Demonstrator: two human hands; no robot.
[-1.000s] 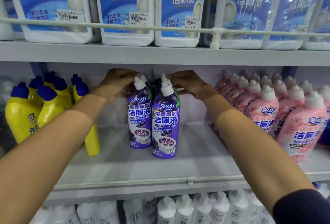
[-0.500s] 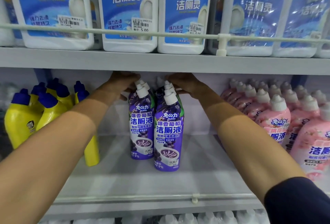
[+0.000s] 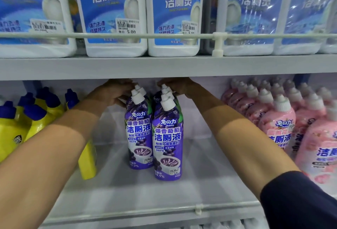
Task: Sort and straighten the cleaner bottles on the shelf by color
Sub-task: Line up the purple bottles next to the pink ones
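Note:
Two short rows of purple cleaner bottles (image 3: 166, 143) with white caps stand upright in the middle of the shelf (image 3: 127, 197). My left hand (image 3: 111, 94) reaches in from the left, and its fingers curl round the neck of a rear bottle in the left row (image 3: 139, 133). From the right, my right hand (image 3: 179, 88) grips the rear bottles of the right row at their necks. The upper shelf edge hides the tops of both hands. Yellow bottles (image 3: 38, 119) with blue caps stand at the left. Pink bottles (image 3: 277, 128) stand in rows at the right.
Large white jugs with blue labels (image 3: 174, 15) fill the upper shelf behind a white rail (image 3: 164, 36). One yellow bottle (image 3: 87, 161) stands partly behind my left forearm. Bare shelf lies on both sides of the purple rows. White caps show on the shelf below.
Both hands have stayed at the necks of the rear purple bottles. The view has tilted up and moved closer, so the shelf and bottles sit lower in the frame.

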